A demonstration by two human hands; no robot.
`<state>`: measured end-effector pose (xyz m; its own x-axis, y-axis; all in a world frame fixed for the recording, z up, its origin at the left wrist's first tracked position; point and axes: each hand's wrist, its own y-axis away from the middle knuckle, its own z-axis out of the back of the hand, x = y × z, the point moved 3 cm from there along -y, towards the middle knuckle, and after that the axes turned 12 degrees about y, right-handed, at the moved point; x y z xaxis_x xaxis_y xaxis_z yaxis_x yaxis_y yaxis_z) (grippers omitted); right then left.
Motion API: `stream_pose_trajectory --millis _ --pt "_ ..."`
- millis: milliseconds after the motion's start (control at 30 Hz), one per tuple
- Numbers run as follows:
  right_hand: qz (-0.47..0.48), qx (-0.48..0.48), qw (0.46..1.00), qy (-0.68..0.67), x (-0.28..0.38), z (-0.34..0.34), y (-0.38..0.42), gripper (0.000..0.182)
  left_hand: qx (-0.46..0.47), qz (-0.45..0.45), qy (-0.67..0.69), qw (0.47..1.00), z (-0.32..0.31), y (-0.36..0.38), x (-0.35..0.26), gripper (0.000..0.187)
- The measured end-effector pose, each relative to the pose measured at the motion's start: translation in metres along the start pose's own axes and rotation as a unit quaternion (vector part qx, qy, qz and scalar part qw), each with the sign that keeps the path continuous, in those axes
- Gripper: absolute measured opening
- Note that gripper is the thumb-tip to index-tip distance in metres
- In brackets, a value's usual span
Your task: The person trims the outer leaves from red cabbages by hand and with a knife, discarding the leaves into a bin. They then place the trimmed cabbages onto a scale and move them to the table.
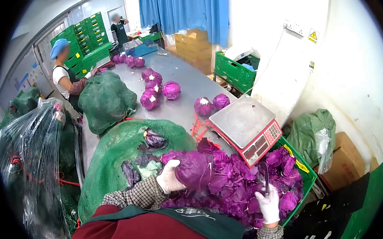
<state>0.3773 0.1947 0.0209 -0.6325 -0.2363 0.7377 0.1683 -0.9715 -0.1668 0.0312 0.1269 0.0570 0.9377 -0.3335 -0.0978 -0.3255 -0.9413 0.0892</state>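
My left hand, in a white glove, is closed around the side of a large red cabbage in front of my chest. My right hand, gloved too, grips a knife whose dark, curved blade points up. Below and between both hands lies a big heap of loose purple cabbage leaves, spreading right into a green crate. An opened green mesh bag lies left of my left hand, with a few dark leaves on it.
A red scale stands beyond the leaves. Several red cabbages sit along the metal table. A full mesh sack rests at left, near a co-worker in a blue cap. Another person stands farther back.
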Motion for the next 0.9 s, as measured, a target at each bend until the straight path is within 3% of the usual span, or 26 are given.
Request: stream_pose_trajectory --millis 33,67,167,233,300,333,433,533,567,633,700,733,767,800,833,867,900 --pt "-0.053 0.026 0.98 -0.191 0.027 -0.007 -0.002 0.043 0.007 -0.022 -0.04 0.999 -0.003 -0.005 0.0 0.077" --pt "-0.06 0.055 0.973 -0.217 0.067 -0.007 -0.003 0.055 0.011 -0.041 -0.08 0.996 -0.006 -0.008 0.002 0.077" --pt "0.135 0.084 0.976 -0.152 0.125 -0.03 -0.009 0.069 0.017 -0.09 -0.147 0.985 -0.015 -0.021 0.013 0.077" --pt "0.231 0.036 0.968 -0.096 0.136 -0.051 -0.012 0.051 0.019 -0.114 -0.162 0.98 -0.016 -0.028 0.015 0.077" --pt "0.154 0.036 0.973 -0.166 0.125 -0.056 -0.024 0.025 0.005 -0.124 -0.172 0.977 -0.02 -0.029 0.011 0.073" --pt "0.129 -0.01 0.979 -0.157 0.121 -0.047 -0.03 0.01 -0.008 -0.068 -0.137 0.988 -0.016 -0.027 0.004 0.082" --pt "0.035 -0.042 0.973 -0.223 0.085 -0.03 -0.062 0.007 -0.056 0.119 -0.088 0.987 -0.019 -0.041 0.003 0.093" --pt "0.093 -0.143 0.983 -0.063 0.061 -0.021 -0.083 0.006 -0.065 0.296 -0.007 0.953 -0.029 -0.051 0.018 0.095" --pt "0.049 -0.15 0.98 -0.124 0.051 -0.023 -0.089 0.008 0.073 0.355 0.165 0.917 -0.016 -0.052 0.025 0.098" --pt "0.031 -0.171 0.984 -0.028 0.018 -0.025 -0.097 0.009 0.13 0.433 0.172 0.875 -0.017 -0.066 0.03 0.101" --pt "-0.02 -0.168 0.981 -0.092 0.012 -0.012 -0.096 0.006 0.156 0.39 0.126 0.899 -0.017 -0.084 0.016 0.1" --pt "0.051 -0.141 0.986 0.072 -0.028 -0.016 -0.095 0.009 0.16 0.326 0.073 0.929 -0.02 -0.101 -0.004 0.1" --pt "0.009 -0.092 0.996 0.001 -0.033 -0.015 -0.091 0.009 0.106 0.163 -0.119 0.974 -0.034 -0.112 -0.02 0.091" --pt "-0.108 -0.052 0.987 -0.104 -0.034 -0.02 -0.086 0.014 -0.004 0.033 -0.341 0.939 -0.047 -0.119 -0.038 0.084" --pt "-0.027 -0.029 0.999 0.012 -0.038 -0.018 -0.083 0.006 -0.043 -0.078 -0.417 0.905 -0.057 -0.14 -0.071 0.077" --pt "0.032 -0.022 0.999 -0.006 -0.029 -0.016 -0.084 0.007 -0.102 -0.178 -0.493 0.845 -0.068 -0.159 -0.105 0.071" --pt "-0.036 -0.004 0.998 -0.043 -0.031 -0.021 -0.083 0.013 -0.044 -0.227 -0.245 0.941 -0.045 -0.185 -0.145 0.067"
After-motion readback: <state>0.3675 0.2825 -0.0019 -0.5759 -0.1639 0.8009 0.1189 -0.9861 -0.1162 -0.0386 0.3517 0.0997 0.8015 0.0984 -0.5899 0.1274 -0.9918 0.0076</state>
